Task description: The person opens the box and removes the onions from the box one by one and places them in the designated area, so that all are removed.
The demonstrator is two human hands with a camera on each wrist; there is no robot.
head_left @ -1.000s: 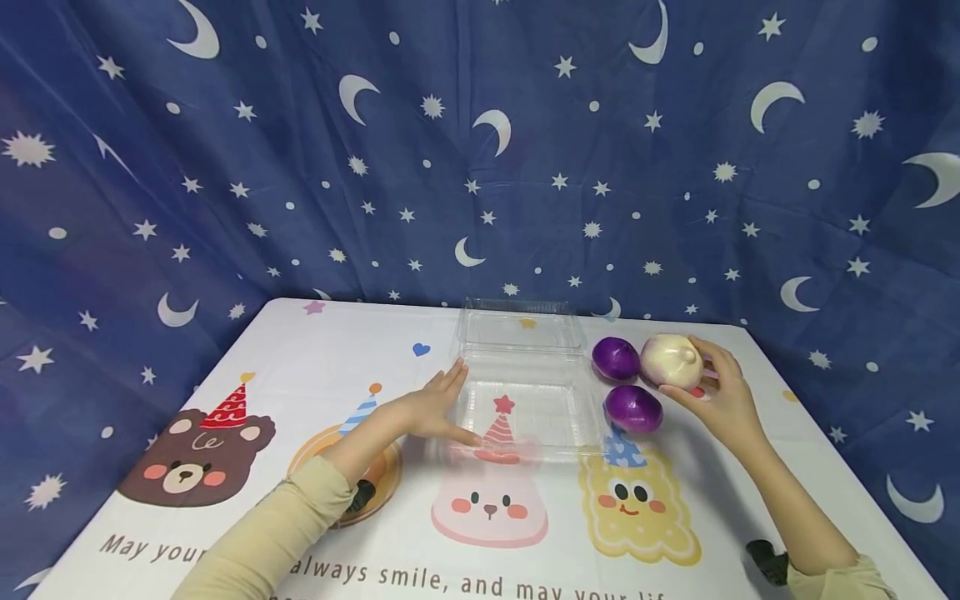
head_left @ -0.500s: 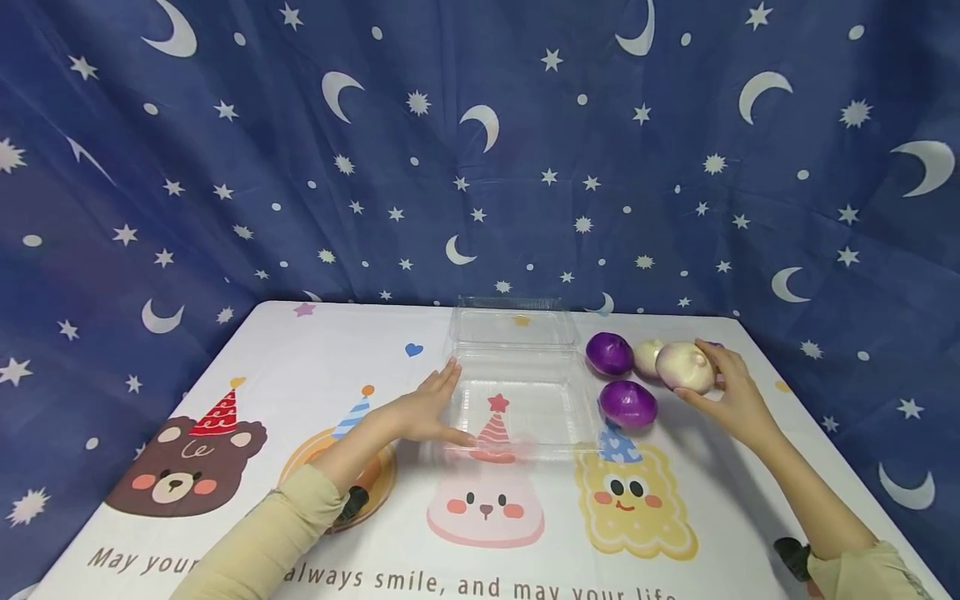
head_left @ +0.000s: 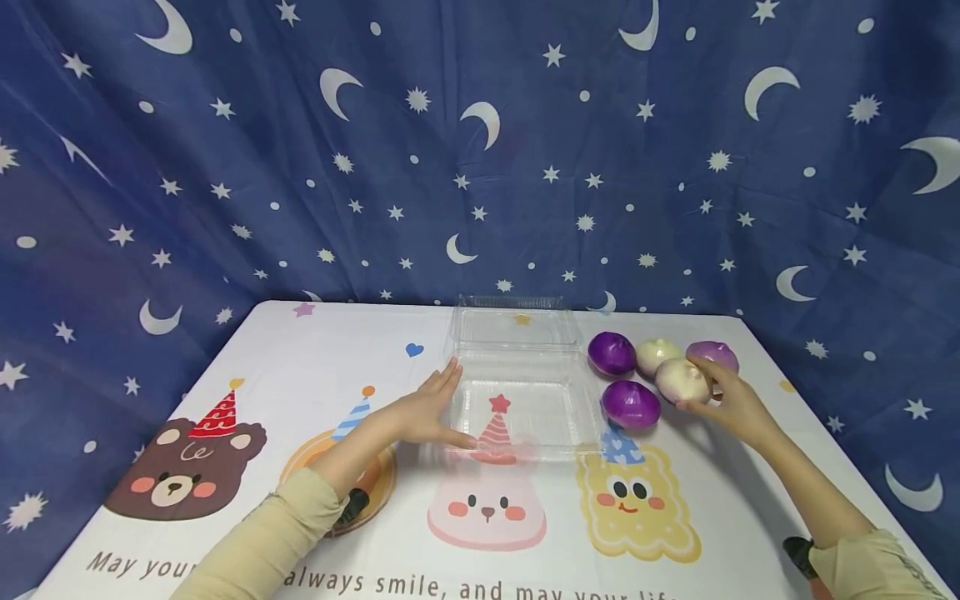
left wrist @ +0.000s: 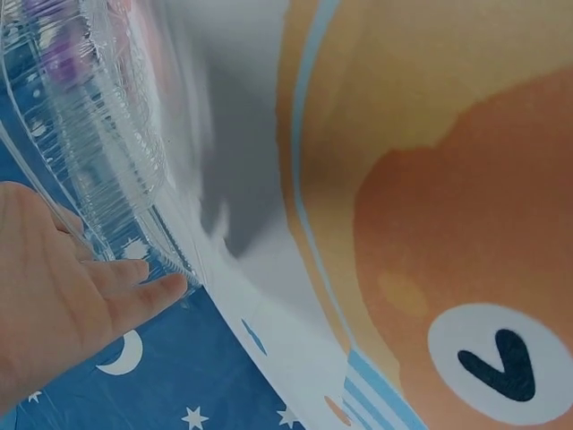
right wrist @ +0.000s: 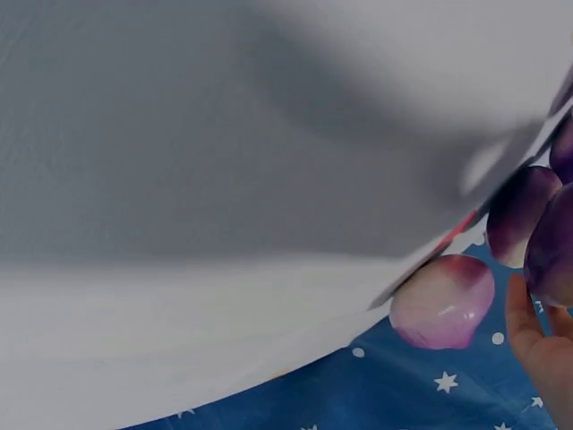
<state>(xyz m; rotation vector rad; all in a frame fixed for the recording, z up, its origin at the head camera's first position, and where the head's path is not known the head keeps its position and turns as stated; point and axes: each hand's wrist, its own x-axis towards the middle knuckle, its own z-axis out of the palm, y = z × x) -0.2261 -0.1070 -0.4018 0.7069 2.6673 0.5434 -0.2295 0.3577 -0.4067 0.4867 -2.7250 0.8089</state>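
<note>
In the head view my right hand [head_left: 731, 402] holds a pale, purple-tinged onion [head_left: 681, 382] between thumb and fingers, at the right of the table. Touching or close around it are another pale onion [head_left: 657, 355], a light purple onion [head_left: 712, 353] behind my fingers, and two dark purple onions, one farther back [head_left: 612, 354] and one nearer [head_left: 632, 405]. The right wrist view shows the held onion [right wrist: 553, 246] at its edge. My left hand [head_left: 429, 414], fingers extended, rests against the left side of a clear plastic clamshell box [head_left: 525, 417]. Its lid [head_left: 517, 327] lies folded back.
A white tablecloth [head_left: 375, 333] with cartoon prints and lettering covers the table. Behind it hangs a dark blue curtain [head_left: 517, 242] with moons and stars. The onions stand just right of the box.
My right hand has drawn the pale onion slightly right and nearer, baring the other pale onion and the light purple one behind. The left hand stays at the box. The head view has shifted slightly.
</note>
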